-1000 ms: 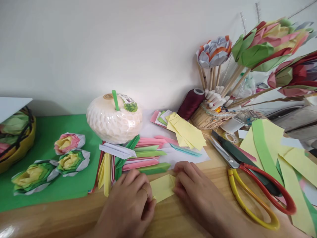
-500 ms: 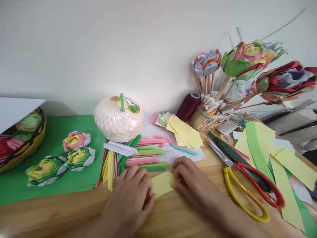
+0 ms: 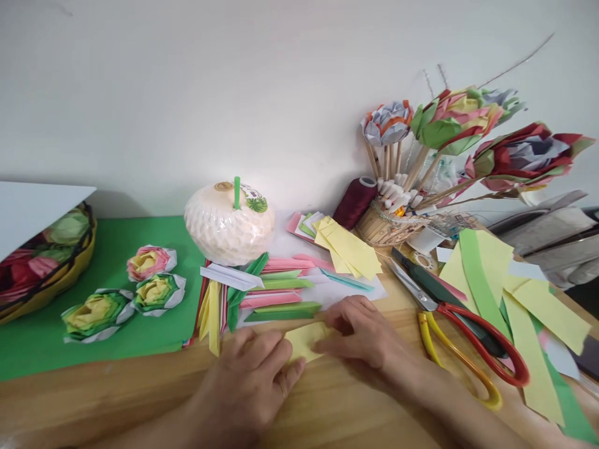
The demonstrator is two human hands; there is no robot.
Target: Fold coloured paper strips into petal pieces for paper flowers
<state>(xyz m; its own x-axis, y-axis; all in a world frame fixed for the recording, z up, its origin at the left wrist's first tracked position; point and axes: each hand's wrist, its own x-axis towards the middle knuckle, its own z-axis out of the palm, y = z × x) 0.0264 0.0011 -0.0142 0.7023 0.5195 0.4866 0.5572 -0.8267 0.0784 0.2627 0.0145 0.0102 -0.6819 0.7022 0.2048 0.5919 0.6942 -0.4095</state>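
Note:
A small piece of yellow paper (image 3: 306, 340) lies on the wooden table between my two hands. My left hand (image 3: 259, 371) holds its left end, fingers curled and thumb on the near edge. On its right end, my right hand (image 3: 358, 337) grips the paper between thumb and curled fingers; the fingertips are partly hidden. Just beyond my hands lie folded paper strips (image 3: 276, 299) in pink, green, white and yellow. A stack of yellow paper slips (image 3: 349, 246) rests behind them on white paper.
Large scissors (image 3: 461, 337) with red and yellow handles lie right of my right hand, beside loose paper sheets (image 3: 533, 349). A wrapped coconut (image 3: 229, 224) stands at the back. Paper flowers (image 3: 152, 293) sit on green paper at left, near a basket (image 3: 84, 262). A holder (image 3: 374, 224) bears stemmed flowers.
My right hand has shifted its thumb inward over the yellow paper's right part. My left thumb has moved up to the paper's near edge. The whole view has shifted slightly.

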